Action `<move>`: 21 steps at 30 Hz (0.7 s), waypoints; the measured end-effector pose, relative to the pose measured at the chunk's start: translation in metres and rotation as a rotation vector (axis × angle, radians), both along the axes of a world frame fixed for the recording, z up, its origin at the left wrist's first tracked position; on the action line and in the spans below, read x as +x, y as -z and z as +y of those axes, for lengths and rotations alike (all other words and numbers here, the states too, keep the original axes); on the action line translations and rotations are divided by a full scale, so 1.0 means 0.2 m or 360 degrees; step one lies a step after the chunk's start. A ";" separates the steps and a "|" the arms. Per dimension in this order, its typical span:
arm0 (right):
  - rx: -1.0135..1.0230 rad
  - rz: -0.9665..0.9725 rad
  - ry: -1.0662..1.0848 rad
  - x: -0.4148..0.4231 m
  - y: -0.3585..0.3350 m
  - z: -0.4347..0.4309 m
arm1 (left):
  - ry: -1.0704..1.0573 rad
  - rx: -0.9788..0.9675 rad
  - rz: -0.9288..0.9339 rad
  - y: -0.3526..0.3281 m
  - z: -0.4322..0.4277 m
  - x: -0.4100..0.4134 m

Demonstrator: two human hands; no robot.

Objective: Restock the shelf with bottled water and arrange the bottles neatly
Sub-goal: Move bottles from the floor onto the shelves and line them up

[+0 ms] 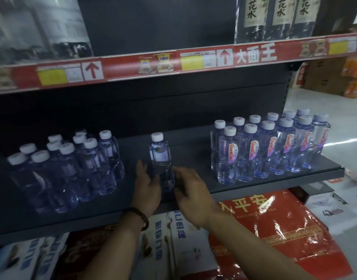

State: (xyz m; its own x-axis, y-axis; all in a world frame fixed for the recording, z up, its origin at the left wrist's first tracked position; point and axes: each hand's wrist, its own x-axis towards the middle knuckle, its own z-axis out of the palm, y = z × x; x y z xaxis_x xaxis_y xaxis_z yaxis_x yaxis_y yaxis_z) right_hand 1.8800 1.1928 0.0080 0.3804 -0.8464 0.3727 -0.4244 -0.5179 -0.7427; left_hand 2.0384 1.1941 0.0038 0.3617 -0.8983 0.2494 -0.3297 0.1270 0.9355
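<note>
Mid-restock, at the placing and squaring step. Single bottle (161,158) upright on the dark shelf (254,184), between the two hands, near the front edge. Left hand (147,188) just beside its lower body, fingers open and extended, thumb side close to the plastic; contact or a thin gap, hard to tell. Right hand (190,190) on the other side, fingers loosely curled and spread, not closed around anything, fingertips near the bottle's base. Well off beyond the left hand, a loose cluster of bottles (68,168), labels mostly turned away and rows uneven. Well off beyond the right hand, a tidy block of bottles (270,146) in two rows, pink labels facing out. Wide bare stretches of shelf either side of the lone bottle. Probably next: a grip on the bottle, then a slide toward one group, label turned forward, without knocking neighbours over.
</note>
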 end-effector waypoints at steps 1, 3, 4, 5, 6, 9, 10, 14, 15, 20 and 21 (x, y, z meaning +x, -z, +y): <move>0.0024 -0.0006 -0.0016 0.03 0.01 0.00 | 0.0160 0.0046 -0.0020 0.02 0.00 0.02; 0.0051 -0.0025 -0.0015 0.06 0.02 -0.01 | 0.0238 0.0041 -0.0119 0.04 0.00 0.06; 0.0038 -0.0025 -0.0015 0.07 0.03 -0.01 | 0.0208 0.0024 -0.0146 0.05 -0.01 0.07; 0.0021 -0.0021 -0.0014 0.08 0.04 -0.01 | 0.0183 0.0012 -0.0130 0.04 -0.01 0.07; 0.0017 -0.0022 -0.0010 0.08 0.05 -0.02 | 0.0163 0.0001 -0.0128 0.03 -0.01 0.06; 0.0055 -0.0060 0.0032 0.06 0.05 -0.03 | 0.0152 0.0057 -0.0104 0.02 -0.02 0.05; 0.0058 -0.0086 0.0058 0.04 0.05 -0.03 | 0.0151 0.0062 -0.0126 0.03 -0.03 0.04; -0.0001 -0.0129 0.0164 0.01 0.06 -0.04 | 0.0145 0.0010 -0.0149 0.05 -0.10 -0.01; 0.0000 -0.0134 0.0198 0.00 0.06 -0.04 | 0.0145 -0.0001 -0.0116 0.05 -0.11 -0.03; 0.0137 -0.0080 0.0245 -0.06 0.06 -0.05 | 0.0163 -0.0025 0.0036 0.08 -0.19 -0.11; 0.0155 -0.0071 0.0242 -0.08 0.05 -0.05 | 0.0150 -0.0030 0.0075 0.07 -0.21 -0.13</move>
